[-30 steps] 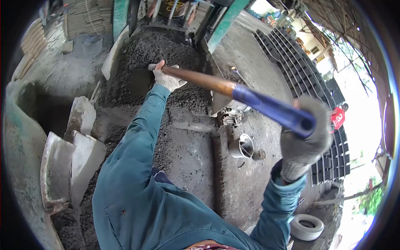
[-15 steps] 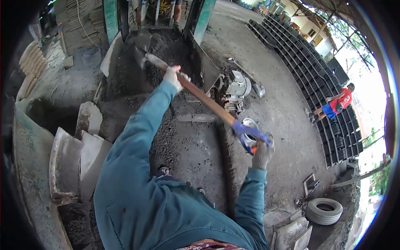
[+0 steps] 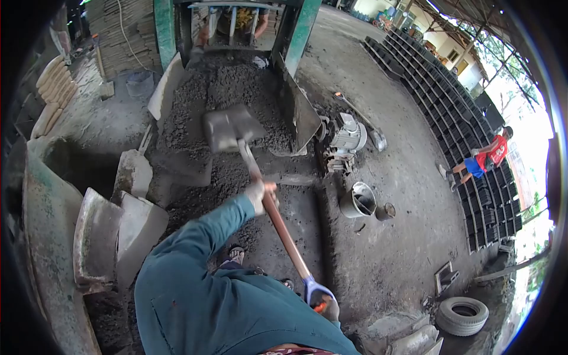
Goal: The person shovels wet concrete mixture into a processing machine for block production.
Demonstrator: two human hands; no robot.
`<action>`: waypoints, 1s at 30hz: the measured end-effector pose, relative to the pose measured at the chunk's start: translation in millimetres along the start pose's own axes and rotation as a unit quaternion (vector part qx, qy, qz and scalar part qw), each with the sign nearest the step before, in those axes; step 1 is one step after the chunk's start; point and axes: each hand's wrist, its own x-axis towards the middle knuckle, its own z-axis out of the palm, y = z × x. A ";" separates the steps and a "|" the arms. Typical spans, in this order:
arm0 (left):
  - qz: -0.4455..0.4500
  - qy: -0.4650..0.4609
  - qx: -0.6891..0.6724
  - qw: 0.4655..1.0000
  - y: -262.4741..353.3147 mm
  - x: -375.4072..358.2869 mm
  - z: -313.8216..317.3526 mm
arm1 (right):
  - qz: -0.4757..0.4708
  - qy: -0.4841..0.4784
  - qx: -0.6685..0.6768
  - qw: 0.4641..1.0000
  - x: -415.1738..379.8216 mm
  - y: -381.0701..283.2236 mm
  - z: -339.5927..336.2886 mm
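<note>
In a pale work glove, my left hand (image 3: pixel 258 197) wraps round the brown wooden shaft of a shovel (image 3: pixel 282 232). My right hand (image 3: pixel 331 310) is closed on its blue D-shaped grip, low and near my body; the grip partly hides the fingers. The wide metal blade is tilted above dark, crumbly mix (image 3: pixel 239 86) in a trough, and no load shows on it. Green posts and a metal frame (image 3: pixel 231 5) stand at the trough's far end.
A grey electric motor (image 3: pixel 349 136) sits right of the trough, with a bucket (image 3: pixel 358 200) and a small can (image 3: pixel 386 211) nearer. Another shovel (image 3: pixel 364 118) lies behind the motor. A tyre (image 3: pixel 461 315) lies at lower right. A person in red (image 3: pixel 496 151) stands by stacked dark blocks (image 3: pixel 441 112).
The shovel has come back toward me from the far end of the trough. My right hand has dropped toward my body, and my left hand has moved nearer too.
</note>
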 end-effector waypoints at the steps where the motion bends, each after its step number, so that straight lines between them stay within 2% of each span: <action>1: 0.049 -0.011 0.035 0.998 28.4 2.9 9.0 | -0.029 -0.047 0.046 0.997 -24.7 -11.2 41.6; 2: 0.098 -0.024 0.042 0.994 55.5 22.5 8.4 | -0.182 -0.073 -0.073 0.978 -13.7 -8.6 55.7; 3: 0.139 -0.095 0.012 0.986 75.2 52.5 -4.4 | -0.228 -0.080 -0.103 0.965 -20.7 -14.8 67.3; 4: 0.162 -0.089 0.019 0.983 90.3 64.0 1.0 | -0.274 -0.084 -0.130 0.949 -35.3 -25.7 85.7; 6: 0.151 -0.041 -0.009 0.988 84.4 59.3 29.6 | -0.215 -0.062 -0.003 0.975 -55.4 -66.5 104.1; 7: 0.095 -0.100 -0.028 0.990 65.0 51.9 34.9 | -0.197 -0.052 0.055 0.977 -65.0 -86.0 104.8; 8: 0.083 -0.114 -0.039 0.989 36.3 42.0 42.8 | -0.156 -0.014 0.072 0.985 -39.4 -89.6 63.5; 9: 0.024 -0.148 -0.047 0.988 9.0 12.7 53.4 | -0.095 0.055 0.042 0.993 1.2 -81.9 7.4; 10: 0.002 -0.178 -0.034 0.983 -18.1 -15.3 59.3 | -0.026 0.129 0.012 0.991 44.0 -73.9 -49.5; 11: -0.030 -0.242 0.000 0.970 -44.4 -24.3 55.3 | 0.014 0.178 -0.026 0.984 75.1 -72.9 -85.1; 13: -0.067 -0.291 0.031 0.954 -90.9 -45.9 50.0 | 0.025 0.152 -0.143 0.978 74.9 -90.7 -106.1; 15: -0.034 -0.338 0.064 0.939 -117.4 -66.9 42.3 | 0.013 0.150 -0.268 0.952 90.4 -102.4 -139.7; 17: -0.004 -0.283 0.040 0.958 -146.5 -82.3 25.2 | 0.002 0.204 -0.154 0.967 96.1 -121.6 -153.7; 18: -0.002 -0.242 0.022 0.970 -164.2 -80.8 6.2 | 0.001 0.146 -0.283 0.948 114.4 -132.1 -171.4; 20: 0.039 -0.084 -0.039 0.995 -195.8 -95.9 -12.3 | -0.137 0.108 -0.273 0.946 179.6 -112.1 -206.2; 21: 0.058 -0.045 -0.120 0.990 -221.5 -88.4 -40.6 | -0.118 0.077 -0.351 0.926 150.4 -138.1 -171.0; 22: 0.086 -0.008 -0.137 0.987 -233.7 -93.2 -54.2 | -0.106 0.043 -0.427 0.897 103.3 -171.5 -116.4; 23: 0.114 0.084 -0.173 0.975 -249.3 -98.4 -68.0 | -0.105 0.029 -0.457 0.882 131.4 -166.1 -124.3; 24: 0.136 0.120 -0.190 0.965 -259.3 -111.6 -74.5 | -0.106 0.016 -0.487 0.867 156.6 -161.7 -129.9; 27: 0.211 0.265 -0.267 0.902 -293.0 -140.2 -102.3 | -0.300 -0.056 -0.591 0.747 144.5 -181.5 -84.1; 30: 0.263 0.391 -0.337 0.815 -335.6 -155.7 -141.0 | -0.354 -0.153 -0.558 0.735 139.7 -209.7 -40.7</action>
